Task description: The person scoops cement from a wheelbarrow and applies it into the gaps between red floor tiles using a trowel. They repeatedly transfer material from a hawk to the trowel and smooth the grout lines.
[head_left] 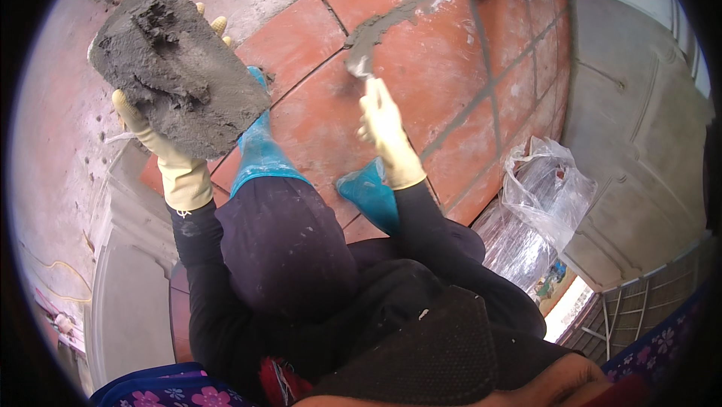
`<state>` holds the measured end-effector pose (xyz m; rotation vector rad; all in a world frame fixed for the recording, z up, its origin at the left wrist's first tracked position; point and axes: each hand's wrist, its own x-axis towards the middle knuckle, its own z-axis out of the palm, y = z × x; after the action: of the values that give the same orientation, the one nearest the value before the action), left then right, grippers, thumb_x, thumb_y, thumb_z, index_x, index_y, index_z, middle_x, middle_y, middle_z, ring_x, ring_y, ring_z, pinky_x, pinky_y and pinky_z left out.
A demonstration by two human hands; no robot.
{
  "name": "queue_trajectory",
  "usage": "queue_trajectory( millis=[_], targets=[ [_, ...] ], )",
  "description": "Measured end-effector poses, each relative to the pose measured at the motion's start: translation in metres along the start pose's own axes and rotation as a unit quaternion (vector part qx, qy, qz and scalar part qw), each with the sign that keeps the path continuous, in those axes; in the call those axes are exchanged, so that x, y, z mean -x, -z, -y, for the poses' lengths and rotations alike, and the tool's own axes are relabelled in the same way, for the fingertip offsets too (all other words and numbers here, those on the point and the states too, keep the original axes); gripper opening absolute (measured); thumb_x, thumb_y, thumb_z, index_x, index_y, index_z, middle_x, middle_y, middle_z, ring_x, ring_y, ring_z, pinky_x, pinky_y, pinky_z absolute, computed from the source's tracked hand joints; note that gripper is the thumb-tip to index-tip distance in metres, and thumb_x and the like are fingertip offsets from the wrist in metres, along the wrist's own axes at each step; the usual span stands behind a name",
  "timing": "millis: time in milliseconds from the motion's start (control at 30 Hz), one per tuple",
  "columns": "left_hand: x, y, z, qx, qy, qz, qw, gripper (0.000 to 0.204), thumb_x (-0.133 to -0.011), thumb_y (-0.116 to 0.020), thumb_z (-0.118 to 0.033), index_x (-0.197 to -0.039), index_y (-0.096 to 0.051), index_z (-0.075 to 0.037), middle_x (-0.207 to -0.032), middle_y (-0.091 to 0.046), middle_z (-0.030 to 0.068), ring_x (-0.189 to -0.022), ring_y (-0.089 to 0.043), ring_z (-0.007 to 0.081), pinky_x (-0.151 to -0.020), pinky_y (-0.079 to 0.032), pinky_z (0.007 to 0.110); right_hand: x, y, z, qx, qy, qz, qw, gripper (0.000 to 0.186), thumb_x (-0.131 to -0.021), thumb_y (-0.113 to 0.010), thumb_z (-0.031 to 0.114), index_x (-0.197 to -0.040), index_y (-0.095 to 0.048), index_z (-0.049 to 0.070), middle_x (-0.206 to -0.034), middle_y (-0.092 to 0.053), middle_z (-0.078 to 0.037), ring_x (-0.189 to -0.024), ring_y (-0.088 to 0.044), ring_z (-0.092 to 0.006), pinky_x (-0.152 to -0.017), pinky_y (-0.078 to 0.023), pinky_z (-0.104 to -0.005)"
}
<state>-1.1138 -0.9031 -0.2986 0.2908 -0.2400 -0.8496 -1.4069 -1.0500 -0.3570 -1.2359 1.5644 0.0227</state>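
My left hand (169,144), in a pale yellow rubber glove, grips a board (180,61) heaped with grey mortar, tilted at the upper left. My right hand (387,125), gloved alike, is closed on a small trowel (361,61) at a mortar-smeared joint (398,16) between red floor tiles (436,83). Other joints to the right show grey filling, while some near the board are dark gaps. My boots (256,159) are blue, below and beside the board.
Pale concrete ground (53,106) lies left, with a cable. A grey moulded piece (128,294) stands lower left. A grey panelled surface (632,144) rises at the right, beside clear plastic sheeting (541,204) and a wire rack (639,309).
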Motion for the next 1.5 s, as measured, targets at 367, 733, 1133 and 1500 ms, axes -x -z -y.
queue_trajectory(
  millis=[367, 733, 1133, 1500],
  targets=[
    [-0.028, -0.042, 0.006, -0.119, 0.012, -0.367, 0.922, 0.117, -0.08, -0.061, -0.084, -0.161, -0.027, -0.007, -0.159, -0.037, 0.0274, -0.142, -0.045, 0.0449, -0.119, -0.042, 0.053, -0.136, 0.083, 0.058, 0.027, 0.108, -0.02, 0.994, 0.031, -0.107, -0.05, 0.032, -0.126, -0.051, 0.008, -0.076, -0.054, 0.0, -0.054, -0.052, -0.0114, -0.05, -0.05, -0.0276],
    [0.0, 0.014, 0.002, 0.01, 0.029, -0.006, 1.0, 0.115, -0.081, -0.064, -0.079, -0.161, -0.026, -0.006, -0.16, -0.035, 0.0276, -0.143, -0.043, 0.0457, -0.121, -0.039, 0.053, -0.025, 0.002, 0.036, 0.08, 0.052, 0.019, 0.995, 0.047, -0.105, -0.053, 0.03, -0.146, -0.042, 0.009, -0.078, -0.055, -0.003, -0.06, -0.056, -0.0121, -0.058, -0.051, -0.0295],
    [-0.002, 0.008, 0.003, -0.075, 0.022, -0.123, 0.989, 0.114, -0.08, -0.064, -0.078, -0.161, -0.027, -0.006, -0.158, -0.037, 0.0291, -0.14, -0.047, 0.0452, -0.119, -0.041, 0.053, 0.027, 0.003, 0.001, -0.034, 0.026, 0.054, 0.998, 0.068, -0.105, -0.056, 0.036, -0.164, -0.029, 0.017, -0.081, -0.058, -0.004, -0.052, -0.054, -0.0099, -0.049, -0.048, -0.0248],
    [-0.003, 0.007, -0.001, -0.17, 0.022, -0.217, 0.961, 0.117, -0.079, -0.064, -0.082, -0.16, -0.029, -0.005, -0.158, -0.038, 0.0277, -0.14, -0.048, 0.0441, -0.118, -0.044, 0.052, -0.038, 0.014, 0.001, -0.02, 0.046, -0.013, 0.999, 0.064, -0.107, -0.05, 0.031, -0.164, -0.027, 0.015, -0.077, -0.048, 0.002, -0.053, -0.044, -0.0055, -0.048, -0.043, -0.0229]
  ],
)
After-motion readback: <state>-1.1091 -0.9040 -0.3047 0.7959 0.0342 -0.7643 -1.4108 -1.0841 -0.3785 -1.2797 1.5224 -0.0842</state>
